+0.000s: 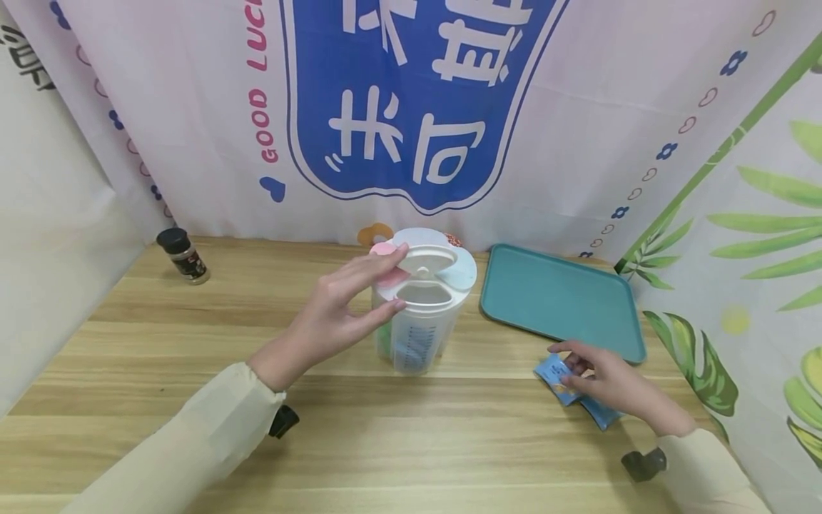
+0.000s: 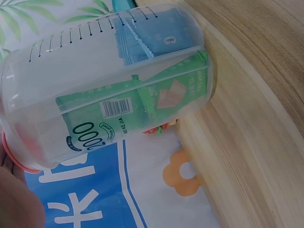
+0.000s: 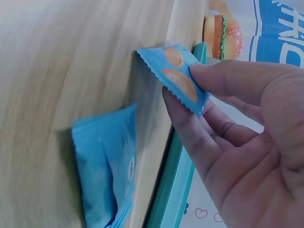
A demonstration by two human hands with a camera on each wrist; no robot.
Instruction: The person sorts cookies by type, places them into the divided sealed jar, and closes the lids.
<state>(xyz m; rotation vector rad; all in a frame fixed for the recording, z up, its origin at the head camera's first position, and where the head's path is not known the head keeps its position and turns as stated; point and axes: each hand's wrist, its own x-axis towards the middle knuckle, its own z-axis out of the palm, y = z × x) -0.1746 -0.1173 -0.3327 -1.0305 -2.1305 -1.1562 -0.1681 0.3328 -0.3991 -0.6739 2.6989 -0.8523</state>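
My left hand [image 1: 340, 296] is at the left side of a clear storage canister [image 1: 414, 339], its fairly straight fingers and thumb spread at the lid. The canister's front compartment has its opening uncovered, with a white flap [image 1: 427, 260] raised behind it. Through the wall show blue packets [image 2: 156, 38] and green packets [image 2: 104, 111]. Thumb and fingers of my right hand [image 1: 600, 375] pinch a small blue biscuit packet [image 3: 175, 73] printed with round biscuits. Below that hand, a second blue packet [image 3: 107, 166] lies on the wooden table.
Behind my right hand lies a teal tray [image 1: 559, 300]. A black-capped seasoning jar [image 1: 184, 257] stands at the table's far left. A printed curtain [image 1: 193, 178] hangs along the back of the wooden table [image 1: 270, 457], and another with leaves borders the right.
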